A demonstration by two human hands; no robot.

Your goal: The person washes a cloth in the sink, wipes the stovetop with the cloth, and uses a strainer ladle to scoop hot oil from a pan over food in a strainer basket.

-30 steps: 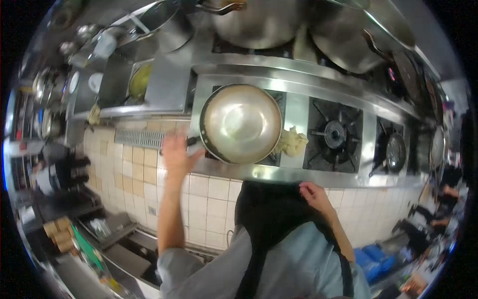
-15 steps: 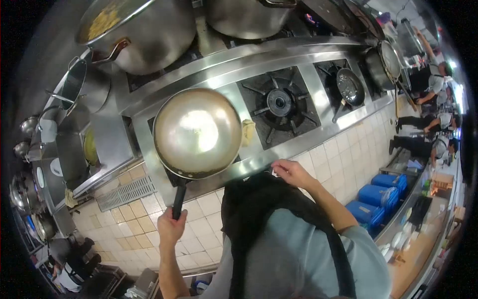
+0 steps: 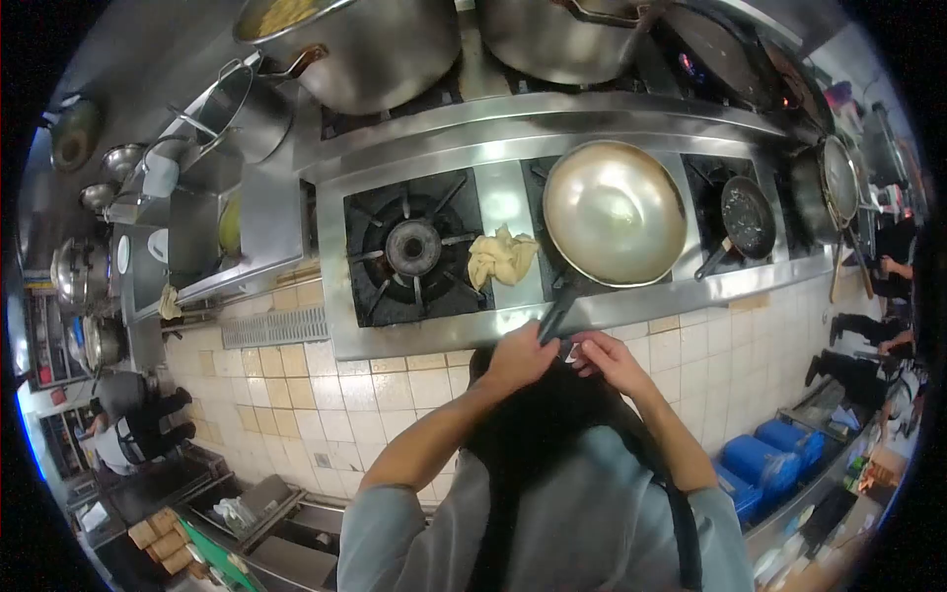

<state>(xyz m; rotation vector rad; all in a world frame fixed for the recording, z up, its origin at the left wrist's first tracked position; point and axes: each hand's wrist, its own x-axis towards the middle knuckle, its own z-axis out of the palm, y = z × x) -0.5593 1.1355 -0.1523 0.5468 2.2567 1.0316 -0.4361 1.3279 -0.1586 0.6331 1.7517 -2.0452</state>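
My left hand is wrapped round the black handle of a large, wide pan. The pan rests over the middle burner, its inside shiny with no food visible. Just right of the handle's end, my right hand has its fingers curled near a small whitish thing too small to name. A crumpled beige cloth lies on the steel strip left of the pan, beside the bare left burner.
A small dark pan sits on the right burner. Large pots stand along the back. A sink is at the left, blue bins at lower right. People are at both sides.
The large pan has moved from the left burner to the middle one, with my left hand on its handle. My two hands are now close together. The camera view has also shifted.
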